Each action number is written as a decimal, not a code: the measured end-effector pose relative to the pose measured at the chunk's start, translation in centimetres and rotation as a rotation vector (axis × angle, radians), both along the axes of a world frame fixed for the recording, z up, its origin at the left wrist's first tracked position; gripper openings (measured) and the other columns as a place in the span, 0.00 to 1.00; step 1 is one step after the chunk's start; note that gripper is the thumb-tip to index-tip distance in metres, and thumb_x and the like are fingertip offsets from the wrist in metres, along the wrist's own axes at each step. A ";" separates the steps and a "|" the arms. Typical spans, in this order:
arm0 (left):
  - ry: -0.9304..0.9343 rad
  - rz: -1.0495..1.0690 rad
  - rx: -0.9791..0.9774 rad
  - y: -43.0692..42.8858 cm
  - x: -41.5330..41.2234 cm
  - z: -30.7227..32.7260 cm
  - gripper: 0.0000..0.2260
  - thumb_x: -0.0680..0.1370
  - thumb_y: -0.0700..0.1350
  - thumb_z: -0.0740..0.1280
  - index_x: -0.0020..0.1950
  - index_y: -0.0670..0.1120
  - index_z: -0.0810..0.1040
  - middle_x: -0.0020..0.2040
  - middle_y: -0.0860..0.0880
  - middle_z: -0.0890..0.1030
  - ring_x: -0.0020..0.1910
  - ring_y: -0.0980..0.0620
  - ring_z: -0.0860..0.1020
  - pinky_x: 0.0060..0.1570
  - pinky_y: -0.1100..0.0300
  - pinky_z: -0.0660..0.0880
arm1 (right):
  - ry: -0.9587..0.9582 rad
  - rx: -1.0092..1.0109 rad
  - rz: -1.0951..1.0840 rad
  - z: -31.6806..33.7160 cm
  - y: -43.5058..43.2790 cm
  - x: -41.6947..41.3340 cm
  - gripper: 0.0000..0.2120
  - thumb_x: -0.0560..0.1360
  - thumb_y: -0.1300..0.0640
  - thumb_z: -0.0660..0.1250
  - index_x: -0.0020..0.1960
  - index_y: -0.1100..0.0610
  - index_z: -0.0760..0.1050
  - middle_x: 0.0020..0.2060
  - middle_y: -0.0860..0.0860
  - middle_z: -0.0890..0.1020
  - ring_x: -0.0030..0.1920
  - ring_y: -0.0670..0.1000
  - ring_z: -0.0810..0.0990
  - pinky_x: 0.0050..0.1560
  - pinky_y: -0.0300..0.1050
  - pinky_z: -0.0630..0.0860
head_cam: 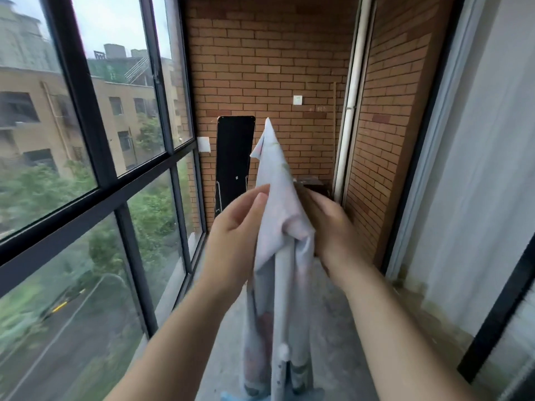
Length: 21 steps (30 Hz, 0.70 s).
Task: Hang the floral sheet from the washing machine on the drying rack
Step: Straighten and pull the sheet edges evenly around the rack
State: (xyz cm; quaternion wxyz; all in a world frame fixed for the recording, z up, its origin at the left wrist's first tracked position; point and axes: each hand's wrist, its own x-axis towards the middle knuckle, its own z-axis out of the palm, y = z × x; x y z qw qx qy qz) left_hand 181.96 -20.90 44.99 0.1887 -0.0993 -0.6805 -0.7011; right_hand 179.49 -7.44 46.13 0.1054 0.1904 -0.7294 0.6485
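Far left of the left grip [237,218], a black-framed glass window wall [127,195] runs along the narrow balcony, leaving a slim lane of bare grey concrete floor [333,314]. The left grip lies open, its fingers straight against the left edge of the pale floral cotton sheet [278,204]. The sheet drapes over the white tubular metal drying rack [282,285] between both grips, one corner peaking above them. The right grip [327,224] touches the sheet's right side; its fingertips are hidden behind cloth, so its hold cannot be told. Beyond stands a red brick wall [275,68]; far right hangs a white curtain [469,198].
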 end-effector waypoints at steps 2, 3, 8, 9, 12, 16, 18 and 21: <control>0.009 -0.043 0.006 0.4 2.9 -0.5 0.13 0.83 0.52 0.60 0.58 0.53 0.83 0.53 0.50 0.85 0.55 0.51 0.82 0.59 0.50 0.76 | 0.078 0.056 0.053 -0.9 1.0 1.9 0.14 0.82 0.43 0.57 0.50 0.41 0.82 0.46 0.40 0.85 0.49 0.39 0.82 0.54 0.41 0.78; 0.040 -0.070 0.011 0.7 4.2 -0.7 0.14 0.83 0.52 0.58 0.59 0.51 0.82 0.54 0.49 0.85 0.57 0.50 0.82 0.59 0.51 0.75 | 0.117 0.051 0.099 -1.3 1.6 2.9 0.15 0.82 0.43 0.56 0.56 0.43 0.81 0.50 0.41 0.85 0.53 0.39 0.82 0.57 0.43 0.77; 0.143 -0.034 -0.122 2.3 7.9 -2.1 0.12 0.83 0.44 0.59 0.63 0.45 0.79 0.55 0.50 0.84 0.57 0.52 0.81 0.55 0.59 0.75 | 0.246 0.175 0.159 -2.8 3.3 5.9 0.17 0.80 0.41 0.62 0.63 0.48 0.78 0.47 0.49 0.85 0.50 0.46 0.83 0.46 0.42 0.80; 0.144 0.009 -0.152 2.5 8.1 -2.3 0.11 0.83 0.42 0.61 0.63 0.45 0.79 0.56 0.50 0.84 0.57 0.52 0.81 0.55 0.59 0.77 | 0.283 0.213 0.095 -3.0 3.3 6.3 0.15 0.79 0.43 0.63 0.61 0.48 0.80 0.44 0.48 0.85 0.47 0.45 0.84 0.43 0.41 0.80; 0.130 0.180 -0.325 2.6 8.5 -2.7 0.08 0.82 0.45 0.63 0.58 0.47 0.81 0.50 0.50 0.85 0.53 0.50 0.82 0.54 0.50 0.79 | 0.370 0.274 -0.116 -3.5 2.8 7.1 0.13 0.81 0.48 0.64 0.55 0.53 0.83 0.37 0.48 0.85 0.39 0.44 0.82 0.37 0.40 0.80; 0.118 0.290 -0.427 2.4 8.6 -2.3 0.07 0.81 0.49 0.64 0.52 0.51 0.82 0.42 0.51 0.84 0.45 0.49 0.82 0.46 0.53 0.78 | 0.428 0.313 -0.212 -3.4 2.5 7.8 0.16 0.82 0.50 0.62 0.45 0.57 0.83 0.27 0.44 0.77 0.29 0.41 0.77 0.27 0.29 0.67; 0.090 0.291 -0.421 2.3 8.5 -2.1 0.07 0.80 0.51 0.65 0.50 0.52 0.83 0.42 0.49 0.84 0.41 0.50 0.81 0.45 0.51 0.78 | 0.431 0.367 -0.255 -3.4 2.4 7.8 0.17 0.82 0.49 0.60 0.41 0.55 0.81 0.25 0.42 0.74 0.26 0.42 0.74 0.28 0.30 0.64; 0.059 0.277 -0.344 2.1 8.5 -1.4 0.09 0.79 0.51 0.66 0.43 0.60 0.84 0.43 0.45 0.85 0.36 0.53 0.77 0.40 0.46 0.78 | 0.432 0.427 -0.303 -3.2 2.1 8.2 0.17 0.83 0.50 0.59 0.42 0.56 0.81 0.27 0.43 0.76 0.28 0.42 0.76 0.28 0.32 0.66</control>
